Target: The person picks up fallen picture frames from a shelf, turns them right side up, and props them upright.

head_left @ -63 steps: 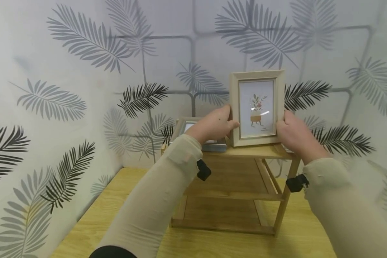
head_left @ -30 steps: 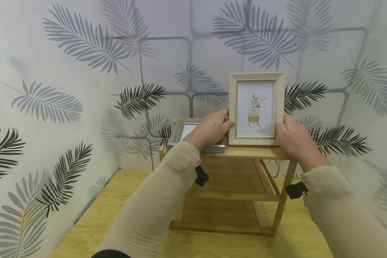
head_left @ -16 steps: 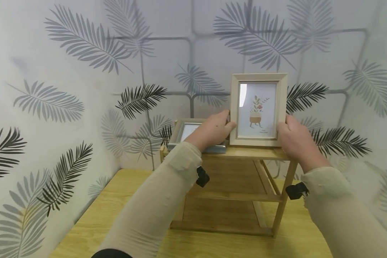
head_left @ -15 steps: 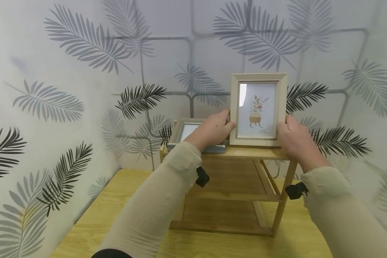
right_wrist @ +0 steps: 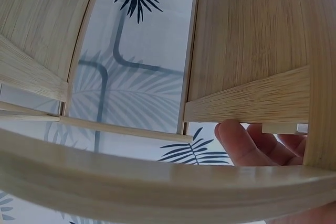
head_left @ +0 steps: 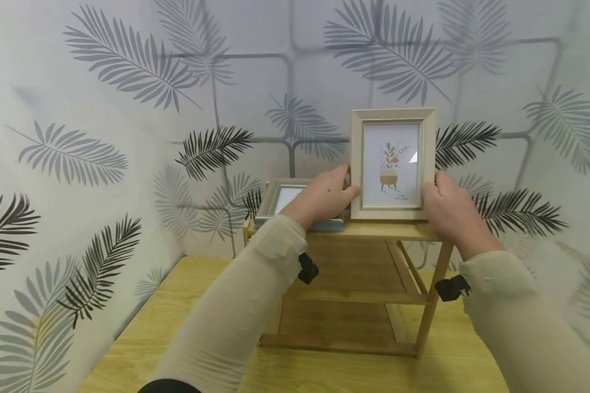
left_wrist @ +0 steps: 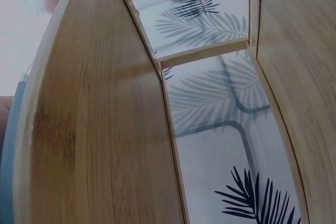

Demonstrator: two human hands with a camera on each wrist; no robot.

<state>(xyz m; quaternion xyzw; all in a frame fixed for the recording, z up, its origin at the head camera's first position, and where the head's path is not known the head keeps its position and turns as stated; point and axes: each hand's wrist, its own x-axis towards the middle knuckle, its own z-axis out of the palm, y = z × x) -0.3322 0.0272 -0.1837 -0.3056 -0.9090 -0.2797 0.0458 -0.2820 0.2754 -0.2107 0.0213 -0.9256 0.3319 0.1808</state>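
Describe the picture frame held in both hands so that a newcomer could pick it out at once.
On the top of the wooden shelf unit stands the upright frame, gripped by the left hand and the right hand. Unlike the grey frame beside it, it is cream and shows a potted plant.

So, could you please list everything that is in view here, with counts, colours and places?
Cream wooden picture frame with a plant print: one, cream, upright on the right of the rack's top shelf.
Grey picture frame: one, grey-blue, lying on the left of the top shelf, partly hidden by the left hand.
Light wooden tiered rack: one, pale wood, on the table against the wall.
Yellow wood-grain table: one, yellow.
Leaf-patterned wallpaper: grey and black fronds on white, behind and to the left.
Beige sleeves: two.
Left hand: holds the cream frame's left edge.
Right hand: holds its right edge.
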